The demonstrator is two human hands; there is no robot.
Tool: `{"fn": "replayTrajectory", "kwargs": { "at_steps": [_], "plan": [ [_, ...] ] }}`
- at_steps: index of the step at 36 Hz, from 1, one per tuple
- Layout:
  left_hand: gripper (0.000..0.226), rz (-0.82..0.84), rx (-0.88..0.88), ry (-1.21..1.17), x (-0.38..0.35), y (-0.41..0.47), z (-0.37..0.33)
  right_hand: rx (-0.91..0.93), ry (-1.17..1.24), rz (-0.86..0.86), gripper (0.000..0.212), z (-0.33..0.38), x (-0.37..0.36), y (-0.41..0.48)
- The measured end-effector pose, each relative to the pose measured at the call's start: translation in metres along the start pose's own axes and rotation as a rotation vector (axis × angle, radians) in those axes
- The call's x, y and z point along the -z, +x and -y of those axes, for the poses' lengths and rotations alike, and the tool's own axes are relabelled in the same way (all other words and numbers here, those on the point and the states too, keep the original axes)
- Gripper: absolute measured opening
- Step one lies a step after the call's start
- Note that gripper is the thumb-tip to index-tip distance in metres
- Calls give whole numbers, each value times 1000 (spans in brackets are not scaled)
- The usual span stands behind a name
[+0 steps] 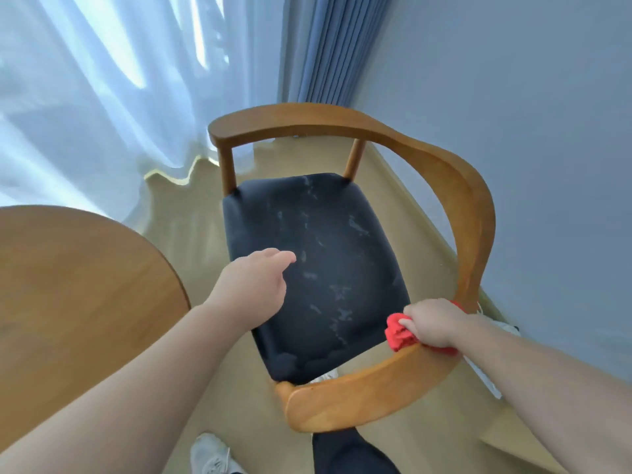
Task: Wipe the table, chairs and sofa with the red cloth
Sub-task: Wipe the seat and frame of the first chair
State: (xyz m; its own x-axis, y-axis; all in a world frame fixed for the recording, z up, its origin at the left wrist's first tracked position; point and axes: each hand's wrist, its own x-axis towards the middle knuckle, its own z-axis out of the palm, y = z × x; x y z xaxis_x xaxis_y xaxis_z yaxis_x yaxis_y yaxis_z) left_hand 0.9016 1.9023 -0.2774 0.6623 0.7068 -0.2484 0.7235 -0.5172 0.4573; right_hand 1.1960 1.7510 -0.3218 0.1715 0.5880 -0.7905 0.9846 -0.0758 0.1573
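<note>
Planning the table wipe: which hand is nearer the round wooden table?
Left. Left hand hovers over the black chair seat beside the table; right hand grips the red cloth on the wooden armrest.

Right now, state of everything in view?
Cloth: bunched, pressed on the armrest.
Right hand: grips the cloth.
Left hand: holds nothing, over the seat.
Seat: pale smudges on it.
Chair: upright.
Blue curtain: gathered at the side.
Sheer: drawn.

1 wide-angle camera on my head looks forward and steeply down from close above a wooden chair (335,234), which fills mid-frame. The round counter (68,285) edges in at left, with sheer curtain (102,97) and wall (513,131) across the top.
</note>
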Motion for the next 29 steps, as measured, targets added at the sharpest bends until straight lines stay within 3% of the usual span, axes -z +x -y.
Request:
{"fn": "replayTrajectory", "kwargs": {
  "at_steps": [7,17,24,29],
  "plan": [
    [38,-62,38,14,48,-65,14,84,334,-265,36,101,32,-26],
    [43,-84,21,-88,119,-145,6,315,674,-491,36,195,140,-111],
    [53,-216,88,-209,189,-185,0,654,907,-536,30,232,222,-179],
    [51,-467,231,-350,229,-217,-5,913,953,-428,24,250,263,-213]
  ]
}}
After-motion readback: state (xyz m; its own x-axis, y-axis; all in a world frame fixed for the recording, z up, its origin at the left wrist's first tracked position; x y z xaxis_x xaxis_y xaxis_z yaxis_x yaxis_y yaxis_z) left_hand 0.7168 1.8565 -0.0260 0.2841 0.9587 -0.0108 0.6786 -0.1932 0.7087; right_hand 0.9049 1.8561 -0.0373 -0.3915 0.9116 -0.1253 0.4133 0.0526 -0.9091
